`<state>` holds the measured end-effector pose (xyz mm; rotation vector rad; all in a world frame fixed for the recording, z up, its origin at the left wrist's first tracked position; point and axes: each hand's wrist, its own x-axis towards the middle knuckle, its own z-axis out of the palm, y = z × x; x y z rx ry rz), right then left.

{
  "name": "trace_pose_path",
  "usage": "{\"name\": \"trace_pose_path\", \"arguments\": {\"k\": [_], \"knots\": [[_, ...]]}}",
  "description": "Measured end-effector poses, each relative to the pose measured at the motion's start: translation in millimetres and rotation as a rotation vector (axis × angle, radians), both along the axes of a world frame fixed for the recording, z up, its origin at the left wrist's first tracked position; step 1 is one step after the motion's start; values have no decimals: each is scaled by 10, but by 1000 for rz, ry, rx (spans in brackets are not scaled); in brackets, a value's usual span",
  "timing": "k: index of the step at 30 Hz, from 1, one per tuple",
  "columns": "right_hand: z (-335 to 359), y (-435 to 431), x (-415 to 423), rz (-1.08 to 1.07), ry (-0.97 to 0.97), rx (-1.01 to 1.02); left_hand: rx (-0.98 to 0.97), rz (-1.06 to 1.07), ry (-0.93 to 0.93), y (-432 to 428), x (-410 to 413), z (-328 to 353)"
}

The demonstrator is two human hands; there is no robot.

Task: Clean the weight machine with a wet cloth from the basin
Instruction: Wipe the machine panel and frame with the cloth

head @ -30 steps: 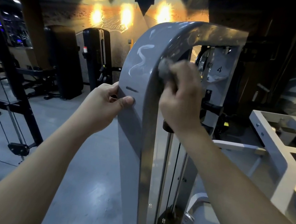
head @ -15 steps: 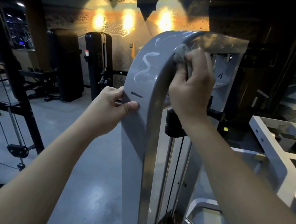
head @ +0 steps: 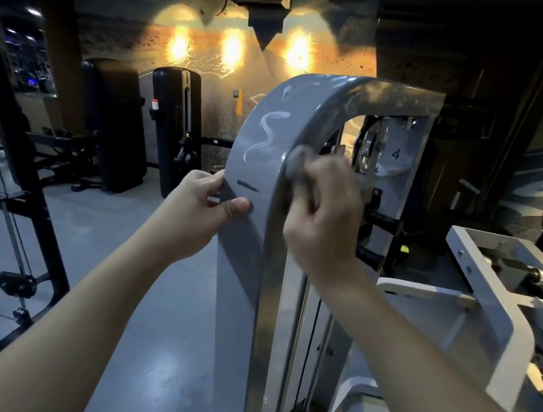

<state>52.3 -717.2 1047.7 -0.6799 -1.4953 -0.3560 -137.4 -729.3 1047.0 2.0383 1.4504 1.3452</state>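
The right hand (head: 324,213) is sliding back down from the arch's top to the column's front edge. Its fingers are curling round the cloth (head: 297,166), which is blurring and mostly hiding under them, with only a grey wad showing. The left hand (head: 200,210) is pinching the left edge of the machine (head: 241,271), thumb in front. The machine is standing upright straight ahead, its top bending rightward and its base running out of view below.
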Motion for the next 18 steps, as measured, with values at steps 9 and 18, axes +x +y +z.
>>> {"name": "trace_pose_path", "arguments": {"k": [9, 18], "knots": [[675, 336, 221, -122, 180, -42, -36, 41, 23, 0, 2, 13], [697, 362, 306, -139, 82, -59, -70, 35, 25, -29, -14, 28]]}}
